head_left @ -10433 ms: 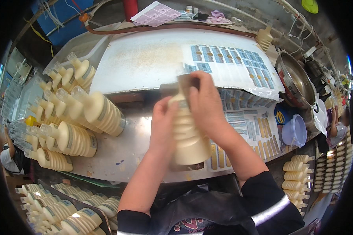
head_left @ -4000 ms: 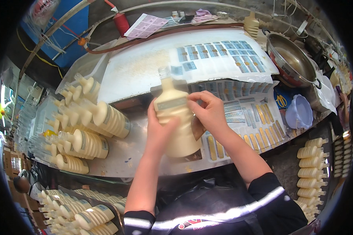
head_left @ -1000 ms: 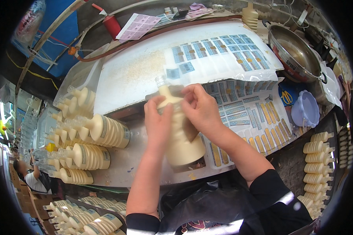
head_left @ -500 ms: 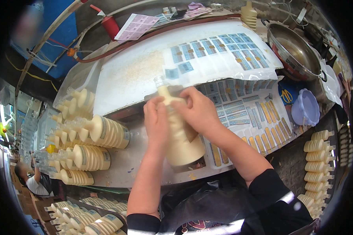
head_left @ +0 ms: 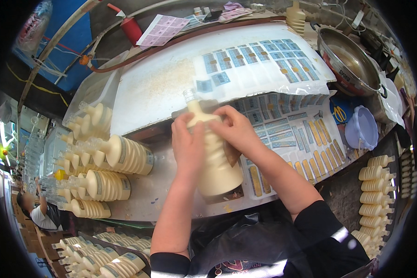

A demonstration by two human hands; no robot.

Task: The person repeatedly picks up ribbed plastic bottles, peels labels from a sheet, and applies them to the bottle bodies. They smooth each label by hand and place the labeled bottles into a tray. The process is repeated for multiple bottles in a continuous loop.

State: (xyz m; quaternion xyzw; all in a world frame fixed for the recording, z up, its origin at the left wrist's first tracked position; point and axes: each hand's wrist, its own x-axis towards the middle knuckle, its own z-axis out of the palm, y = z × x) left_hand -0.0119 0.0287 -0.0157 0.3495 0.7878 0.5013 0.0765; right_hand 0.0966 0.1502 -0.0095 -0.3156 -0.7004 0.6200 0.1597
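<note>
A ribbed clear bottle (head_left: 216, 160) full of cream-coloured liquid lies tilted on the metal bench (head_left: 153, 194), neck pointing away from me. My left hand (head_left: 186, 144) grips its upper body from the left. My right hand (head_left: 236, 130) presses on the shoulder of the bottle from the right, fingers flat against it. A brown piece shows under the bottle beside my right hand. Sheets of small blue and yellow stickers (head_left: 295, 134) lie just to the right.
A pile of filled bottles (head_left: 107, 167) lies at the left. More bottles fill a crate (head_left: 102, 259) at lower left and stand at the right (head_left: 377, 194). A metal bowl (head_left: 350, 62) and a lilac plastic tub (head_left: 362, 129) sit at the right. A person (head_left: 34, 211) is at far left.
Both hands have stayed on the bottle and shifted slightly along its shoulder and neck. The bottle lies in nearly the same place.
</note>
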